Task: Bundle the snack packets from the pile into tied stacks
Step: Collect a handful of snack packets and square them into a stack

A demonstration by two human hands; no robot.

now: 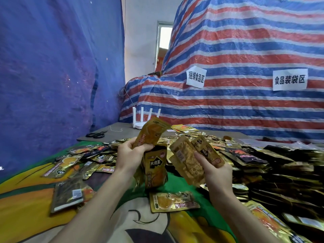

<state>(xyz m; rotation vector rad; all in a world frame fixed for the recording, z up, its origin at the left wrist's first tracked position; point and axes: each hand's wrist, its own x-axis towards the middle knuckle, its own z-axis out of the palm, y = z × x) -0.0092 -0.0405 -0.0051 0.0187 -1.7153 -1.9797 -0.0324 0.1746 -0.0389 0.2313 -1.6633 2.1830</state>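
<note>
Gold foil snack packets [155, 168] sit gripped in the left hand [131, 155], two more held in the right hand [218, 174] above the loose pile [192, 137], and squaring their edges should help before tying.

Two white paper signs hang on the striped tarp [245, 50]. The left sign [196, 77] reads 捆绑食品区; the right sign [289, 79], the larger, reads 食品装袋区 — both in black characters. On the upright packet [155, 166] gripped in the left hand [130, 154], a black diamond carries white characters: 大 and 王 are clear, the one between them blurred. The back-facing packet [187, 161] in the right hand [217, 174] and a dark packet [67, 195] lying on the cloth [35, 207] bear small white printed labels — their print is too small to read.
</note>
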